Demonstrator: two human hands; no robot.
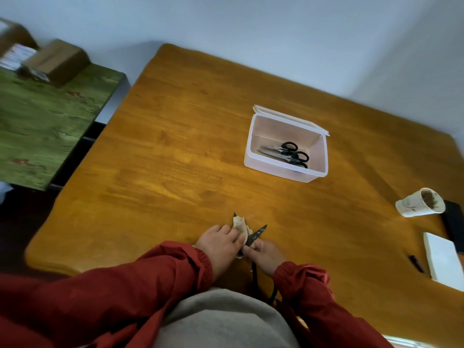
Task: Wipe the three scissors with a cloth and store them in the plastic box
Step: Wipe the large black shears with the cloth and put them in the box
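Near the table's front edge my left hand (221,241) presses a beige cloth (239,226) around one blade of a pair of black scissors (257,234). The blades are spread apart, one tip poking out above the cloth, the other pointing up and right. My right hand (263,254) grips the scissors below the blades; the black handles run down toward my body. A clear plastic box (251,146), lid open at the back, stands farther out on the wooden table (163,159). Inside it lie two black-handled scissors (286,154), blades pointing left.
A used white paper cup (418,202) lies tipped at the right, beside a dark flat object (454,222). A white pad (443,262) and a small black item (416,263) sit near the right edge. A green-covered surface (45,126) with cardboard boxes (57,61) stands left.
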